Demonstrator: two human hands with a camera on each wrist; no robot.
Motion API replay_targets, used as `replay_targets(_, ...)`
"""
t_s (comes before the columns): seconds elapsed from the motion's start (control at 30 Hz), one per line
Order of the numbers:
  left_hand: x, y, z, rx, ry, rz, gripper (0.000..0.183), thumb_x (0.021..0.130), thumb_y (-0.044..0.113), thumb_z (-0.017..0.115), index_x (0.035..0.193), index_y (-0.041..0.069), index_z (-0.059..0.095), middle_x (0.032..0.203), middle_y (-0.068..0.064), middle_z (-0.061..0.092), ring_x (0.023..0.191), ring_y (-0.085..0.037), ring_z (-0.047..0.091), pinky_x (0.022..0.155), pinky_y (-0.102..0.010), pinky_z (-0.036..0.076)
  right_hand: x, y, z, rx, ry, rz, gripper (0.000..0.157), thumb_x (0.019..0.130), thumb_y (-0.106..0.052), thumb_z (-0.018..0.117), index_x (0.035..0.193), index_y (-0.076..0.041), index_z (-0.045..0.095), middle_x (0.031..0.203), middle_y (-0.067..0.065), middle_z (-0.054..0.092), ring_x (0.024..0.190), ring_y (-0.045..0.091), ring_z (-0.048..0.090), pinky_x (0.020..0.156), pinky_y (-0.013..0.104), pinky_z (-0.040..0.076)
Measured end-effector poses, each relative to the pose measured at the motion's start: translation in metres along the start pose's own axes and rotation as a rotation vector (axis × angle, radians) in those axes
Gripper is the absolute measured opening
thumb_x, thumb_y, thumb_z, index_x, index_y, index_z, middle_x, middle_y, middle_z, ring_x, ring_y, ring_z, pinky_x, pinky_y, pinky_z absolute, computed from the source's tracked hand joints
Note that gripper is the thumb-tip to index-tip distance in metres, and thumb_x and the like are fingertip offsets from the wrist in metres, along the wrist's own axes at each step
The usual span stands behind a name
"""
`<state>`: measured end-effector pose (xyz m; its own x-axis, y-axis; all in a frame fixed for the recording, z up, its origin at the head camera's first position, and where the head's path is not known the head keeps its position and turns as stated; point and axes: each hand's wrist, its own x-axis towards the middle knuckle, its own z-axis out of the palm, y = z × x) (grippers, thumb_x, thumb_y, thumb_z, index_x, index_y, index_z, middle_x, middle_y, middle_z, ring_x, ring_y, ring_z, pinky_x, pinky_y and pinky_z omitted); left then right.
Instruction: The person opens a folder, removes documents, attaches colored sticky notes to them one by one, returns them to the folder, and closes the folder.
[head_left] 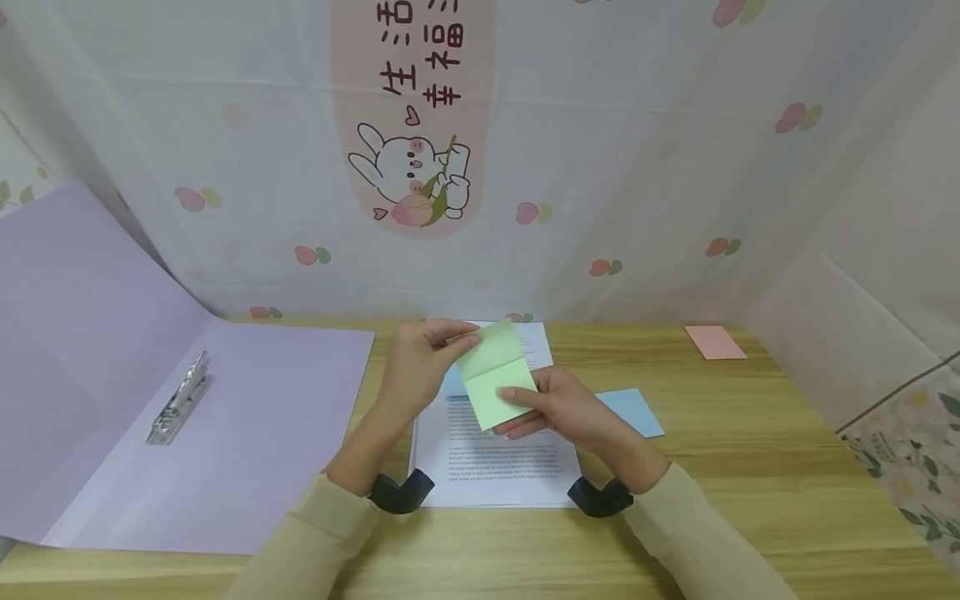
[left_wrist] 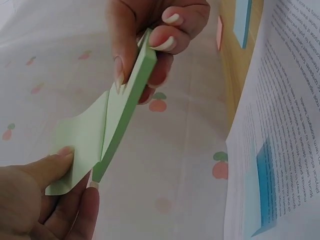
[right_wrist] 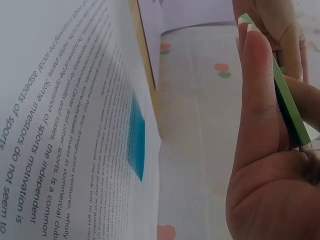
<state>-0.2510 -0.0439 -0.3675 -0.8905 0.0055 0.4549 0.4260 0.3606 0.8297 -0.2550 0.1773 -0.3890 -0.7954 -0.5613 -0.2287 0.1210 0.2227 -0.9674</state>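
Green sticky-note pad (head_left: 489,407), top sheet (head_left: 491,346) raised
Left hand (head_left: 420,367) pinches that sheet; right hand (head_left: 562,407) grips the pad. Pink sticky notes (head_left: 716,342) lie near the desk's (head_left: 750,475) far-right corner.

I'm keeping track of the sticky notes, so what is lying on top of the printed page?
A blue sticky note lies on the printed page. Whatever is directly beneath it is hidden. In the head view, the green pad, held above, also covers part of both.

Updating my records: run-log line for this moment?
left hand: pinches raised green sheet | right hand: holds green pad | blue note: on printed page
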Motion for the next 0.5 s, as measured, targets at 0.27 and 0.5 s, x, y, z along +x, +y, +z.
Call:
replay_targets(0.27, 0.004, -0.002, -0.006, -0.073, 0.013, -0.12, 0.019, 0.089, 0.017, 0.078, 0.105, 0.006, 0.08, 0.103, -0.009, 0.08, 0.084, -0.017, 0.069, 0.07, -0.019, 0.053, 0.0, 0.002, 0.002, -0.029, -0.022, 0.008, 0.046, 0.099, -0.03, 0.065, 0.123, 0.01, 0.061, 0.105, 0.021, 0.077, 0.087, 0.023, 0.079, 0.079, 0.035, 0.063)
replay_targets(0.5, 0.007, -0.004, -0.012, -0.093, 0.091, -0.159, 0.018, 0.089, 0.016, 0.078, 0.104, 0.006, 0.08, 0.103, -0.01, 0.08, 0.085, -0.012, 0.071, 0.07, -0.017, 0.053, -0.002, 0.006, 0.002, -0.06, -0.046, 0.002, 0.045, 0.098, -0.028, 0.067, 0.122, 0.01, 0.063, 0.103, 0.021, 0.077, 0.087, 0.025, 0.079, 0.079, 0.036, 0.063)
